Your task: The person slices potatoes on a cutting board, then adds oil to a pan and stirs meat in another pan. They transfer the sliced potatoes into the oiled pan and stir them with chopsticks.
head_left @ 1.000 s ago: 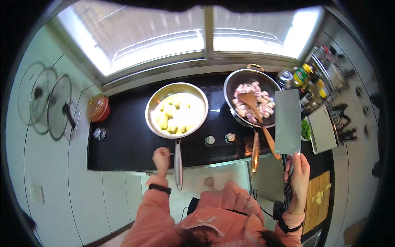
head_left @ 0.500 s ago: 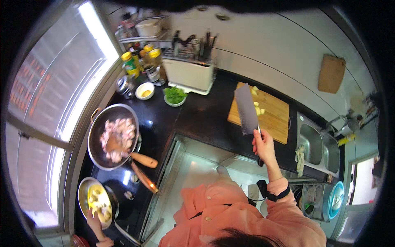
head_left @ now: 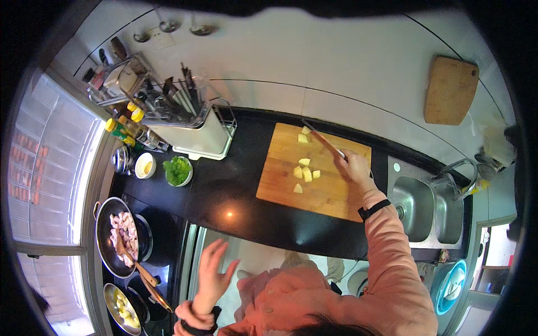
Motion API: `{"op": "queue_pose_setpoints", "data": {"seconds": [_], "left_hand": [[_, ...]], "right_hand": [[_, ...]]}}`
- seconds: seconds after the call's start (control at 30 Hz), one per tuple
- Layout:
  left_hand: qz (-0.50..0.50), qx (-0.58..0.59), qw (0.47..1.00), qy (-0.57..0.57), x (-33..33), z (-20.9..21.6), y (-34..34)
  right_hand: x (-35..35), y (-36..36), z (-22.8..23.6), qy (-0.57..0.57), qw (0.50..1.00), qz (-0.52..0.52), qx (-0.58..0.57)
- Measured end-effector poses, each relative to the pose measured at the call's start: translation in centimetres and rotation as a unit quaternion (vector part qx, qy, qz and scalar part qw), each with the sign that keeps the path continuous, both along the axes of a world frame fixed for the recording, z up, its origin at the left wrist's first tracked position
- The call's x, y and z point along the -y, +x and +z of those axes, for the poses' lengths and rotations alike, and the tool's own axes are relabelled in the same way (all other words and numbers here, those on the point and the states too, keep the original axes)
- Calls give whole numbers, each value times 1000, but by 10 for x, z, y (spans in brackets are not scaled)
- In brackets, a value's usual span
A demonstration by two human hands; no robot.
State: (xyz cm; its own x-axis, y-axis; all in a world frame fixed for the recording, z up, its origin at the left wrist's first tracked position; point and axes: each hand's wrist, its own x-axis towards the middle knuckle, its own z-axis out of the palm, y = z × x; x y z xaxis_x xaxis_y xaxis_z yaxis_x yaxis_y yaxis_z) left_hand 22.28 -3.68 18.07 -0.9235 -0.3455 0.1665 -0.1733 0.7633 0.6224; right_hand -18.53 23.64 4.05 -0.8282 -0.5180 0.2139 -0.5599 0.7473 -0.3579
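My right hand [head_left: 356,167] grips the handle of a cleaver [head_left: 321,138], its blade tilted edge-on over the far part of a wooden cutting board [head_left: 336,196]. Several pale yellow chunks that look like potato [head_left: 306,172] lie at the board's middle, and a few more sit by the blade near the far edge. At the lower left, my left hand [head_left: 213,274] is raised with its fingers apart, holding nothing. Beyond it, a small pan [head_left: 114,322] holds similar yellow chunks [head_left: 126,311].
A frying pan [head_left: 105,246] with pale pink meat [head_left: 124,229] and a wooden spatula [head_left: 147,274] stands on the stove at left. Behind are a bowl of chopped greens [head_left: 178,171], a small bowl [head_left: 145,166] and a knife holder [head_left: 196,134]. A double sink [head_left: 413,207] is at right.
My left hand has come away from the small pan toward my body. My right hand has moved the cleaver to the board's far side and turned its blade. The view has shifted right.
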Motion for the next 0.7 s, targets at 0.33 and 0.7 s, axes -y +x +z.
{"op": "queue_pose_setpoints", "data": {"seconds": [0.33, 0.7], "left_hand": [[-33, 16, 999, 18, -41, -125, -158], [-89, 26, 991, -99, -74, -175, -273]], "right_hand": [[-12, -7, -5, 50, 977, 207, 15], [-65, 113, -27, -401, 770, -197, 456]]}}
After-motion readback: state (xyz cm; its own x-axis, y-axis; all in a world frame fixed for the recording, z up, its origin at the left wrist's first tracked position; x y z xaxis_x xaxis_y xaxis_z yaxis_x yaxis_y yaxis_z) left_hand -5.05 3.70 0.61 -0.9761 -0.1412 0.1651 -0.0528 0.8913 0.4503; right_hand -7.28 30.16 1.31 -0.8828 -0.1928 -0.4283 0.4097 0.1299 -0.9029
